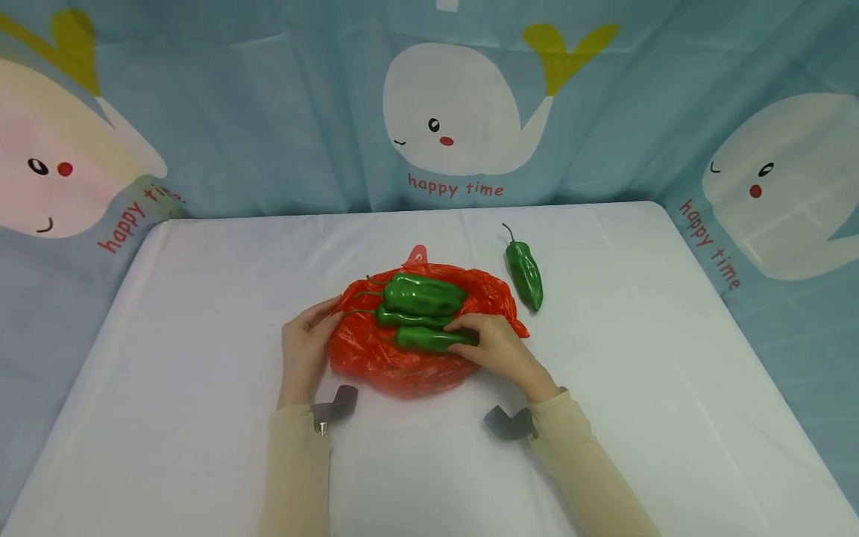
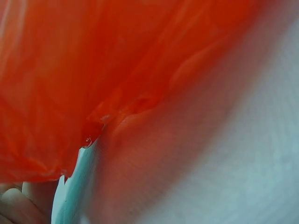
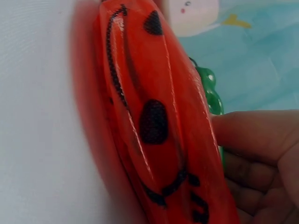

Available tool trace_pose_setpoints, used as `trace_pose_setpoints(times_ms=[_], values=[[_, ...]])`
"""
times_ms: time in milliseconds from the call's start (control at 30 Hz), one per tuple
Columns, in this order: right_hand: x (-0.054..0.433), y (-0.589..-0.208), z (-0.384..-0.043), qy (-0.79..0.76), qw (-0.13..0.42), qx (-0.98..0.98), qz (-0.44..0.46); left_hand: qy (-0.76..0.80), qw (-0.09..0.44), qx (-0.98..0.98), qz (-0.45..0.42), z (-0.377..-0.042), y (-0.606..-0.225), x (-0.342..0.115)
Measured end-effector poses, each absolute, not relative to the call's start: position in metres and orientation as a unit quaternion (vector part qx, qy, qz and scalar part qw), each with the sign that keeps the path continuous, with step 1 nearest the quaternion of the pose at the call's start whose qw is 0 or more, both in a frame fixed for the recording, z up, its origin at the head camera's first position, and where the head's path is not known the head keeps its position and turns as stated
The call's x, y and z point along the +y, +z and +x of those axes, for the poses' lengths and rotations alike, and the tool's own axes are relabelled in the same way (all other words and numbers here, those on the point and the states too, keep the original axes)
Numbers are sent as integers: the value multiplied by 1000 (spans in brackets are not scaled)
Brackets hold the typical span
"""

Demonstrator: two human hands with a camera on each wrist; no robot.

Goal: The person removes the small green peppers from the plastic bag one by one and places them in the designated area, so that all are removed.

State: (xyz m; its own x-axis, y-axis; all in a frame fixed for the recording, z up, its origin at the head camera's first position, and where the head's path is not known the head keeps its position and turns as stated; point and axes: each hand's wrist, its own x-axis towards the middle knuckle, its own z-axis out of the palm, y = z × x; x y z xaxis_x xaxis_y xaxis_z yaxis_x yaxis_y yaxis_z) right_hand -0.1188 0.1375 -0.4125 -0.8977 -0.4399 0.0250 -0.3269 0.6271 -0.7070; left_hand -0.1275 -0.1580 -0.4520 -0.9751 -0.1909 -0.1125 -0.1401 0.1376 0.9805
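Red bag: the crumpled red plastic bag [image 1: 376, 367] sits mid-worktop [image 1: 644, 358], its small tab [image 1: 417, 254] at twelve o'clock.
Left hand: at the bag's nine o'clock, the left hand [image 1: 306, 344] has thumb and fingers pinching the rim.
Right hand: reaching in from four o'clock, the right hand [image 1: 495, 344] is clamped on the near green pepper [image 1: 423, 339], thumb on one side, fingers on the other. The two hands are well apart.
Other peppers: what look like three more [image 1: 423, 296] lie bunched just beyond the gripped one, stems toward nine; how deep the bag goes beneath them, I can't tell.
Lone pepper: one green pepper [image 1: 525, 274] lies outside, at the bag's two o'clock.
Slip risk: the skins look glossy, so a light pinch could let the gripped pepper slide or roll.
Bag risk: the thin film could tear if a stem snags it, or fold inward if the left hand lets go.
Wall writing: "happy time" [image 1: 456, 186] in red under the whale at twelve, repeated at ten and two; a fold spoils the ten o'clock one.
Bag print: black marks [image 3: 154, 122] show in the right wrist view, unreadable to me; no brand that I can spot.
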Motion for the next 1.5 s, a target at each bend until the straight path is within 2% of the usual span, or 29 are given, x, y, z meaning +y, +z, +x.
trace_pose_setpoints(times_ms=[700,1033,1500], values=[[146,-408,-121,-434,67,874,-208,-646,17,-754,117,-127,-451,-159],[154,-403,-123,-487,70,854,-168,-656,17,-745,115,-127,-452,-158],[159,-401,-125,-575,40,809,-114,-650,9,-750,120,-127,-451,-158]])
